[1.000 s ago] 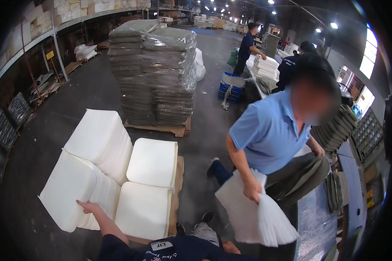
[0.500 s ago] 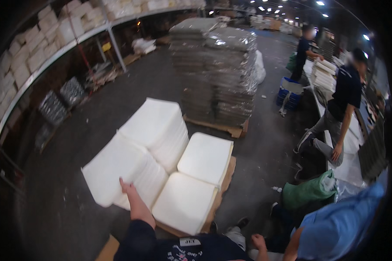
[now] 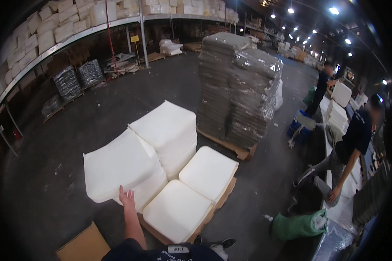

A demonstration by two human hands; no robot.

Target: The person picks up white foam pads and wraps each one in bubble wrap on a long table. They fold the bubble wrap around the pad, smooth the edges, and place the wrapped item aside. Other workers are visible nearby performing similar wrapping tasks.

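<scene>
Just beyond the left grip (image 3: 127, 198), at its fingertips, stands the near-left stack (image 3: 117, 163) of white, soft-looking sheets. Grip state: open, fingers extended and spread, nothing enclosed. The fingertips lie at the stack's near edge; whether they press on it cannot be told from this angle. The right grip is out of view; its state cannot be told.

Change over the last second: the left grip has gone from lying against the side of the stack to a spread-finger position at its near edge. The upper layers now appear offset to the left, with part of the lower layers exposed on the right. Implication for handling: the upper layers are probably less evenly supported on the left. The co-worker in the light blue shirt, previously to the right of the grip, has left the view.

Surroundings, relative to the left grip:
- Beyond the near-left stack: the far-left stack (image 3: 165, 124), set against it.
- To the right: the near-right stack (image 3: 178, 211), lower, with the far-right stack (image 3: 209, 169) behind it.
- Below left: a flat cardboard piece (image 3: 83, 245).
- Well off to the right: a green sack (image 3: 298, 225) beside the bench (image 3: 340, 215).
</scene>
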